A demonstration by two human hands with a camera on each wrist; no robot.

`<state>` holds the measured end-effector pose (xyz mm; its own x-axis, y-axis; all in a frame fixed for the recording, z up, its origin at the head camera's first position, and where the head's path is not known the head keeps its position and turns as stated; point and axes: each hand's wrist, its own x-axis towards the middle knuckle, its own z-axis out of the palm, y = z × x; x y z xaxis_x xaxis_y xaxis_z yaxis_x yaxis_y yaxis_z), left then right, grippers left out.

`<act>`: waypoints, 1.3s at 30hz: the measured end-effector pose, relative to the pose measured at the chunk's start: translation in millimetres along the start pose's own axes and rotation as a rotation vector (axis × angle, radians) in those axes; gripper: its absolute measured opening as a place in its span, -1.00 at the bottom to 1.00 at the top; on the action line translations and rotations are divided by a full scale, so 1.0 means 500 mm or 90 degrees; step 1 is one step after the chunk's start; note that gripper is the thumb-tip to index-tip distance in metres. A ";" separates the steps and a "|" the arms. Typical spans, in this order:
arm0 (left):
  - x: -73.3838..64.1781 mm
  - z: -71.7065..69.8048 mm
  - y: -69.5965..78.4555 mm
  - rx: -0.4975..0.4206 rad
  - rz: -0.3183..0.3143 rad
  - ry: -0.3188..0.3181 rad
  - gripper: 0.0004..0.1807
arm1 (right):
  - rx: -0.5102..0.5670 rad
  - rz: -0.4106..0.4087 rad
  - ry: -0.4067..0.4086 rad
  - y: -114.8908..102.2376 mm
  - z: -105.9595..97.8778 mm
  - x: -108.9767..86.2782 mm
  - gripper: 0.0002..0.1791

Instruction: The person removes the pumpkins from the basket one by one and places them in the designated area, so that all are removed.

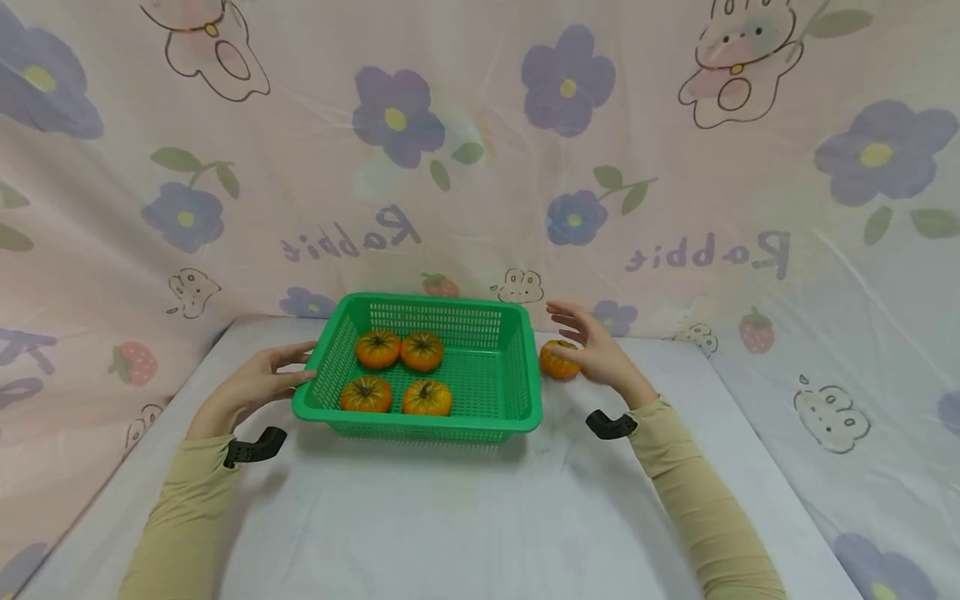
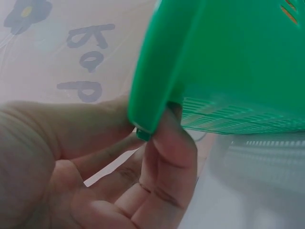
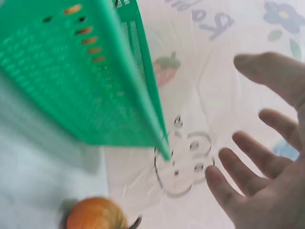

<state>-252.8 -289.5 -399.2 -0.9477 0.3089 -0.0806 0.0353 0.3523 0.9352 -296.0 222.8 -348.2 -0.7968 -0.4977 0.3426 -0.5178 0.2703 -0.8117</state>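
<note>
A green plastic basket [image 1: 480, 427] with slotted walls stands in the middle of the head view. Several small orange pumpkins [image 1: 422, 352] lie inside it, toward its left. My left hand [image 1: 262, 387] pinches the left rim between thumb and fingers; the left wrist view shows the rim [image 2: 159, 71] between them. Just off the basket's right side, my right hand [image 1: 600, 350] has its fingers spread and holds nothing. Another small pumpkin [image 1: 559, 360] sits on the table outside the basket, partly hidden behind that hand; its stem shows in the right wrist view.
A white-covered table [image 1: 450, 517] lies beneath everything. Behind it and along both sides hangs a pale cloth [image 1: 480, 167] printed with flowers, rabbits and lettering. Each wrist wears a black mount [image 1: 257, 447].
</note>
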 end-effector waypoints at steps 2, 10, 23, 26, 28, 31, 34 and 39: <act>-0.003 0.000 -0.001 0.001 0.002 -0.001 -0.22 | 0.010 -0.002 -0.037 -0.010 0.014 0.014 -0.26; 0.000 0.003 0.008 -0.012 0.002 0.000 -0.22 | 0.000 -0.017 -0.168 -0.044 0.063 0.060 -0.27; 0.004 0.001 0.008 -0.016 0.000 -0.001 -0.21 | 0.024 -0.010 -0.263 -0.003 0.130 0.120 -0.20; 0.001 0.001 0.006 -0.019 -0.002 -0.001 -0.22 | 0.015 -0.010 -0.283 0.013 0.144 0.130 -0.16; 0.000 0.002 0.004 -0.020 -0.001 -0.001 -0.22 | 0.004 0.004 -0.297 0.013 0.150 0.135 -0.15; 0.001 0.002 0.003 -0.021 0.001 -0.002 -0.22 | -0.007 0.023 -0.323 0.012 0.158 0.143 -0.15; 0.002 0.002 0.004 -0.019 0.001 0.002 -0.22 | -0.026 0.034 -0.343 0.010 0.164 0.151 -0.16; 0.001 0.002 0.005 -0.013 -0.001 0.005 -0.23 | -0.051 0.040 -0.367 0.012 0.176 0.163 -0.16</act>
<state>-253.0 -287.6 -397.3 -0.9504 0.3006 -0.0798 0.0267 0.3346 0.9420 -336.7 111.6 -366.9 -0.5398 -0.8411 -0.0360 -0.5149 0.3637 -0.7763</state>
